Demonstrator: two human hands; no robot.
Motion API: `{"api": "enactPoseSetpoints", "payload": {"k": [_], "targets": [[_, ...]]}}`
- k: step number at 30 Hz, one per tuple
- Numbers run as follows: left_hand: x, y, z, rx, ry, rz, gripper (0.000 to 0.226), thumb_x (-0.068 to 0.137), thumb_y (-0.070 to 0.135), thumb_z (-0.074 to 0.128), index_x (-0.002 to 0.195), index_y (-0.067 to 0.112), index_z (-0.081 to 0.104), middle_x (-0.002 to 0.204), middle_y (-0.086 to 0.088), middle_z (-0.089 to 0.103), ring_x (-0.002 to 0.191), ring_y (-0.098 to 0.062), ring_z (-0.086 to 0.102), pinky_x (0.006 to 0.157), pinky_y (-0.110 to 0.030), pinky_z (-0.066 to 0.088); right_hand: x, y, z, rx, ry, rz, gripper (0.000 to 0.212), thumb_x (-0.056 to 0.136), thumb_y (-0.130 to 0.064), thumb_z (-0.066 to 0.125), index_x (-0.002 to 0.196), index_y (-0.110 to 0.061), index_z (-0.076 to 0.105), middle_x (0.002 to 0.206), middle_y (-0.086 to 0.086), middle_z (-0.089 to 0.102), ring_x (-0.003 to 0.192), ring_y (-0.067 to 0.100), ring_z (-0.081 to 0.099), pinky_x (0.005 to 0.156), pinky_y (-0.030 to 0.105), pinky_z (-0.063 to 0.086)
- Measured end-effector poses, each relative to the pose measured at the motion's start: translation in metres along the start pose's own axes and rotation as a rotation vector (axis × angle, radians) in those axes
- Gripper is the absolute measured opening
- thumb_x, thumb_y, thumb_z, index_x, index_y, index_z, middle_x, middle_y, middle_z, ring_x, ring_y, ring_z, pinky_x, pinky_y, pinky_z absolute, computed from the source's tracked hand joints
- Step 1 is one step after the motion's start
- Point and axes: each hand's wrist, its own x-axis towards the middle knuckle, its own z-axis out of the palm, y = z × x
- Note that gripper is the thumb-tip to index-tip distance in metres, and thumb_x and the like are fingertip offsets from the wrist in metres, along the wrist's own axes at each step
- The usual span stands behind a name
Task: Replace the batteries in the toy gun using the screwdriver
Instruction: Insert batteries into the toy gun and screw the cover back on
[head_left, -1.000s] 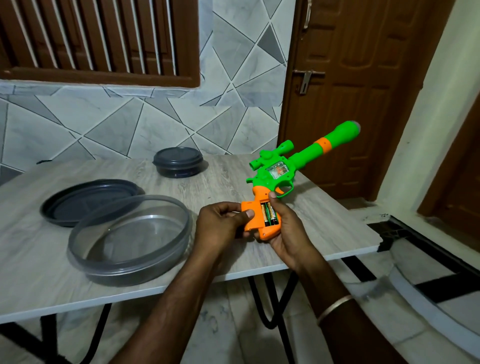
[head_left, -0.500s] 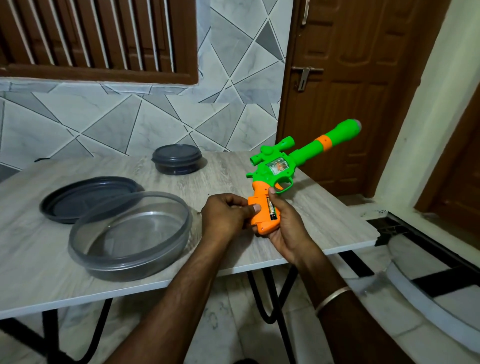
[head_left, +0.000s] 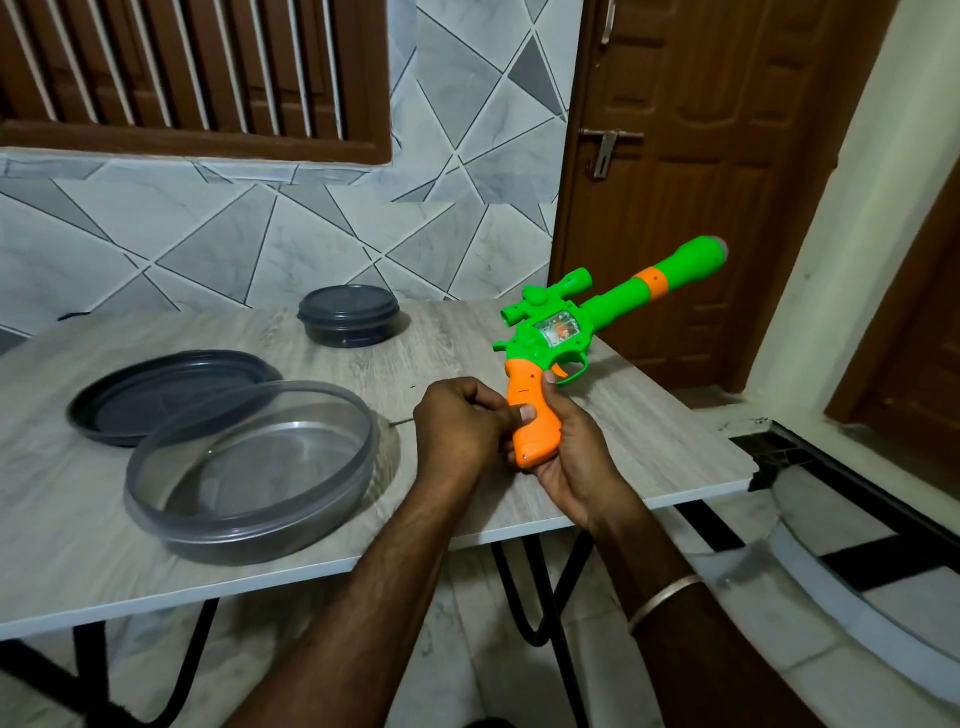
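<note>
Right hand (head_left: 569, 457) cupping the orange grip of the toy gun (head_left: 558, 358) from below, fingers wrapped around it, left hand (head_left: 460, 428) curled with thumb pressing the grip's side, gun held above the surface (head_left: 311, 530), green barrel angled up toward the door (head_left: 691, 156), clear round container (head_left: 249, 467) left, dark lid (head_left: 171, 395) behind, small lidded tub (head_left: 348, 322) farthest

Green toy gun (head_left: 563, 332), orange grip cover closed, barrel tilted up-right.

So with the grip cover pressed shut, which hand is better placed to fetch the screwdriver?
The left hand, probably. Only its thumb presses the orange grip, while the right hand cradles the toy gun from beneath. No screwdriver is visible on the table.
</note>
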Motion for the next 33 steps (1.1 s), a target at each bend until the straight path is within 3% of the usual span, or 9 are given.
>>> {"api": "enactPoseSetpoints", "payload": {"k": [7, 10, 13, 16, 20, 23, 29, 33], "targets": [[-0.005, 0.002, 0.001, 0.061, 0.014, 0.023, 0.024, 0.069, 0.014, 0.091, 0.072, 0.001, 0.07, 0.066, -0.015, 0.073, 0.063, -0.032, 0.073, 0.063, -0.049, 0.062, 0.0, -0.001, 0.002, -0.04, 0.007, -0.029, 0.037, 0.097, -0.032, 0.054, 0.127, -0.012, 0.061, 0.094, 0.011, 0.07, 0.069, 0.019, 0.066, 0.053, 0.028, 0.049], [0.003, 0.01, -0.009, 0.161, -0.078, 0.044, 0.024, 0.074, 0.018, 0.088, 0.067, 0.003, 0.07, 0.063, -0.014, 0.072, 0.061, -0.031, 0.074, 0.067, -0.049, 0.062, 0.001, -0.001, 0.004, -0.04, 0.042, 0.006, 0.04, 0.096, -0.031, 0.056, 0.128, -0.006, 0.059, 0.088, 0.01, 0.07, 0.065, 0.02, 0.066, 0.047, 0.027, 0.048], [0.03, 0.028, -0.026, 0.371, -0.032, 0.127, 0.022, 0.08, 0.021, 0.084, 0.068, 0.007, 0.072, 0.064, -0.012, 0.073, 0.063, -0.028, 0.073, 0.067, -0.04, 0.062, 0.0, -0.003, 0.005, -0.015, 0.008, 0.052, 0.045, 0.097, -0.034, 0.054, 0.132, -0.005, 0.054, 0.091, 0.015, 0.068, 0.068, 0.02, 0.064, 0.048, 0.026, 0.048], [0.065, 0.042, -0.044, 0.633, -0.04, 0.167, 0.012, 0.085, 0.015, 0.08, 0.087, 0.004, 0.075, 0.085, -0.017, 0.075, 0.081, -0.031, 0.074, 0.074, -0.041, 0.063, 0.002, -0.005, 0.006, 0.005, -0.002, 0.08, 0.042, 0.097, -0.032, 0.054, 0.13, -0.006, 0.052, 0.09, 0.017, 0.068, 0.068, 0.022, 0.061, 0.05, 0.028, 0.05], [0.105, 0.04, -0.056, 1.095, -0.169, 0.166, 0.034, 0.084, 0.017, 0.08, 0.112, 0.001, 0.072, 0.109, -0.017, 0.073, 0.102, -0.031, 0.071, 0.091, -0.039, 0.057, 0.009, -0.007, 0.017, -0.005, -0.014, 0.09, 0.04, 0.097, -0.032, 0.055, 0.128, -0.008, 0.052, 0.087, 0.016, 0.068, 0.065, 0.021, 0.061, 0.049, 0.029, 0.05], [0.123, 0.031, -0.062, 1.294, -0.229, 0.153, 0.041, 0.084, 0.03, 0.08, 0.115, 0.006, 0.072, 0.114, -0.01, 0.072, 0.107, -0.026, 0.067, 0.089, -0.034, 0.051, 0.016, -0.004, 0.027, 0.015, -0.018, 0.095, 0.039, 0.097, -0.031, 0.055, 0.129, -0.007, 0.052, 0.084, 0.015, 0.069, 0.062, 0.02, 0.06, 0.048, 0.027, 0.05], [0.133, 0.018, -0.056, 1.372, -0.304, 0.096, 0.043, 0.093, 0.032, 0.069, 0.123, 0.001, 0.067, 0.122, -0.011, 0.068, 0.114, -0.027, 0.064, 0.091, -0.031, 0.049, 0.029, 0.006, 0.029, 0.094, -0.019, 0.123, 0.038, 0.099, -0.032, 0.053, 0.127, -0.006, 0.053, 0.082, 0.015, 0.069, 0.062, 0.019, 0.061, 0.049, 0.027, 0.051], [0.143, 0.007, -0.048, 1.424, -0.317, 0.089, 0.03, 0.096, 0.014, 0.063, 0.12, -0.004, 0.065, 0.12, -0.016, 0.067, 0.108, -0.029, 0.066, 0.088, -0.032, 0.052, 0.03, 0.004, 0.025, 0.145, -0.024, 0.103, 0.03, 0.099, -0.031, 0.052, 0.12, -0.009, 0.054, 0.081, 0.015, 0.067, 0.063, 0.018, 0.059, 0.048, 0.026, 0.05]]}}
